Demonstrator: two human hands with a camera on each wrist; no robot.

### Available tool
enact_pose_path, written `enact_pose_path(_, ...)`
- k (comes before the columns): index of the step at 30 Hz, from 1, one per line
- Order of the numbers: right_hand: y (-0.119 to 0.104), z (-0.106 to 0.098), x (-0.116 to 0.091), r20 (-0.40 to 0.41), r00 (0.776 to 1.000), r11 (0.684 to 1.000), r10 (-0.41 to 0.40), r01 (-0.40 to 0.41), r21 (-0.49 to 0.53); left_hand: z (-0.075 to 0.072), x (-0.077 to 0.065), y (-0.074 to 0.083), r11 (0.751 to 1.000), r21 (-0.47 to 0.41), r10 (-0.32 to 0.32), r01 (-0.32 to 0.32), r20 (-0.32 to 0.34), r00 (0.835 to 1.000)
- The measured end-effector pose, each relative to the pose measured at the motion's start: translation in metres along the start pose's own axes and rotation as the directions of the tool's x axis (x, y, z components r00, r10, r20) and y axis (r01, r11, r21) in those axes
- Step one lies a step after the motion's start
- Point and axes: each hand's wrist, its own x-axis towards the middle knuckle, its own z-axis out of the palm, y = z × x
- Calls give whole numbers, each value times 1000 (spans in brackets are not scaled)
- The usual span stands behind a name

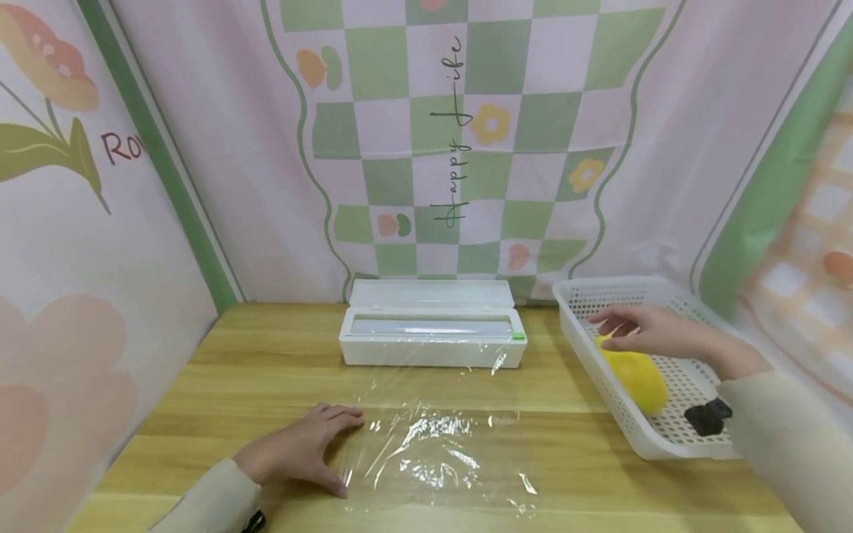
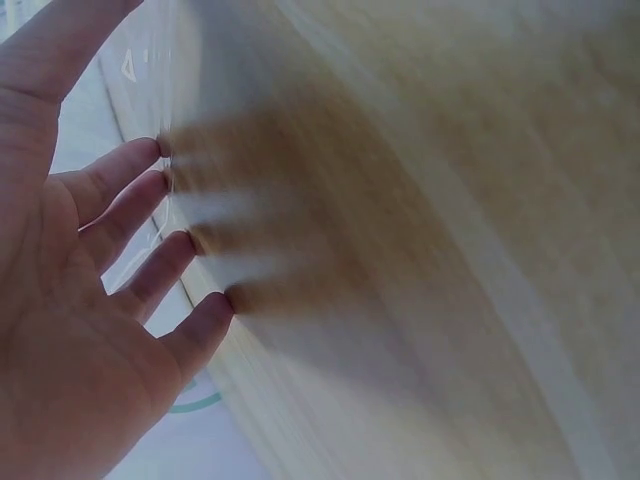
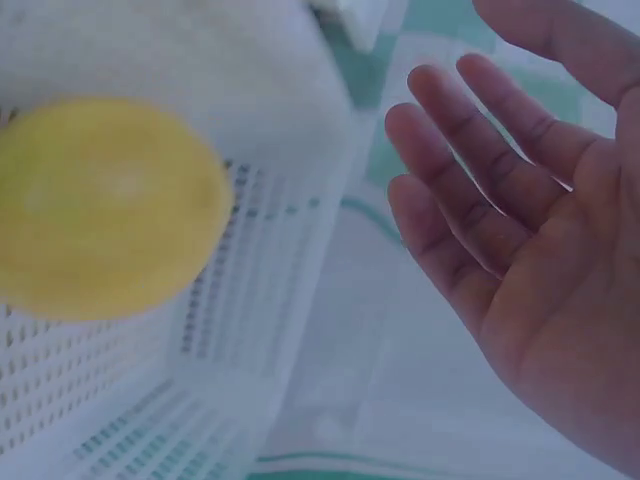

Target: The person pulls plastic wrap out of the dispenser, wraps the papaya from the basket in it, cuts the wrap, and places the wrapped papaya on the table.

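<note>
A clear sheet of plastic wrap lies across the wooden table, drawn forward from a white wrap dispenser whose lid stands raised. At the sheet's left edge my left hand rests with fingers spread, fingertips down at the tabletop. The left wrist view shows those fingertips against the surface, the film edge by them. Over the white basket hovers my right hand, fingers loosely bent and nothing in them. Below it in the basket sits a smooth yellow fruit-like thing, rounded and oval in the right wrist view.
A small green piece sits at the dispenser's right end. The basket, with perforated walls, takes up the table's right side. Printed cloth hangs behind the table and along both sides. A black wrist device shows by the right sleeve.
</note>
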Motion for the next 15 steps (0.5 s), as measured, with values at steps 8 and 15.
enact_pose_path(8, 47, -3, 3, 52, 994, 996, 92, -93, 8, 3, 0, -5, 1000, -7, -15, 15, 14, 1000)
enact_pose_path(15, 79, 4, 0, 174, 958, 965, 230, -248, 88, 3, 1, -7, 999, -21, -26, 26, 34, 999)
